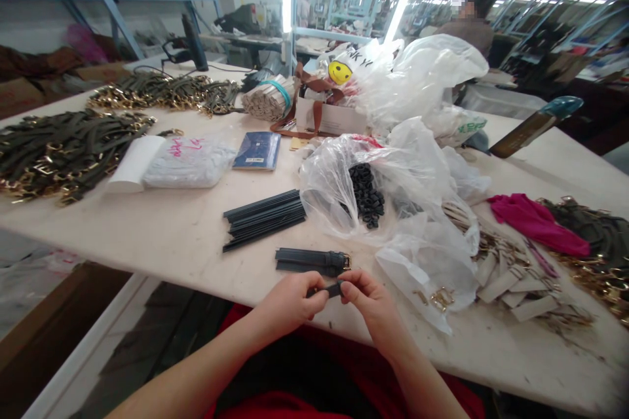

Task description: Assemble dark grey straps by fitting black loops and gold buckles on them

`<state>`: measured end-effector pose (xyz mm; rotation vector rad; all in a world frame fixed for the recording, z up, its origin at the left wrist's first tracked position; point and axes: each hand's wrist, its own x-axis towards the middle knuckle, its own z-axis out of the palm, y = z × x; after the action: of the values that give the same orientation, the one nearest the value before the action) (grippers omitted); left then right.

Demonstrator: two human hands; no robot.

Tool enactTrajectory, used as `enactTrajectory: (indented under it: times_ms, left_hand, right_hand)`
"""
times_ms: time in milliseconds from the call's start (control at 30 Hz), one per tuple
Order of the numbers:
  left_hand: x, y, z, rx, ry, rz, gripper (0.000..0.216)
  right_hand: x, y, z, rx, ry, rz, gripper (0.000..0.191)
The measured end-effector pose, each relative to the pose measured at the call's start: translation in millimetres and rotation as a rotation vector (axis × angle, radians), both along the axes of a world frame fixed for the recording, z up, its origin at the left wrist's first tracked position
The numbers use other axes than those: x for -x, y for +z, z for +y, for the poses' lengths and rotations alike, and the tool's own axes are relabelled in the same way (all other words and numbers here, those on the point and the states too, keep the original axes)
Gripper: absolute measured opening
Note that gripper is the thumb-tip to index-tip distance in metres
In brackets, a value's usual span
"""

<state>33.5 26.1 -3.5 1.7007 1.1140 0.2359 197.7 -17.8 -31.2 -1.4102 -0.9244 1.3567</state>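
Near the table's front edge, my left hand and my right hand pinch a short dark strap between them. The left fingers are closed around one end, the right thumb and fingers on the other; fingers hide both ends. Just beyond lies a small stack of finished-looking dark straps with gold buckles at its right end. Farther off rests a bundle of long dark strips. A clear plastic bag holds many small black loops.
Gold metal fittings lie on plastic at right, beside pale buckled straps and a magenta cloth. Olive straps are heaped at left, near a white packet and a blue booklet. A person is in the background.
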Motion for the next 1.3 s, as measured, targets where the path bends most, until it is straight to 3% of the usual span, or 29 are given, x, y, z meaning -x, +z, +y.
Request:
enactTrajectory:
  times_ms: [133, 333, 533, 833, 1000, 1100, 1300]
  left_hand:
    - [-1, -3.6, -4, -0.076, -0.044, -0.005, 0.019]
    - [-5, 1.0, -14, 0.029, 0.057, -0.098, 0.021]
    - [-4, -1.0, -20, -0.070, 0.062, -0.091, 0.020]
    - [-12, -2.9, -21, -0.066, 0.024, -0.120, 0.025]
    - [-8, 1.9, -14, 0.013, -0.066, -0.169, 0.024]
    - [-6, 1.0, -14, 0.026, -0.027, -0.201, 0.029]
    - [-9, -5.1, -16, 0.026, 0.073, -0.214, 0.024]
  right_hand:
    - [-3, -2.1, -6, 0.053, 0.062, 0.013, 0.024]
    - [-4, -3.0, -12, 0.065, -0.004, 0.281, 0.022]
    - [3, 1.0, -15, 0.082, -0.001, 0.450, 0.018]
    - [7, -9.5, -20, 0.093, 0.044, 0.423, 0.018]
    - [1, -13.1, -12, 0.053, -0.074, 0.410, 0.021]
    - [1, -11.4, -9, 0.030, -0.100, 0.397, 0.022]
    - [13, -13.5, -13, 0.027, 0.005, 0.337, 0.017]
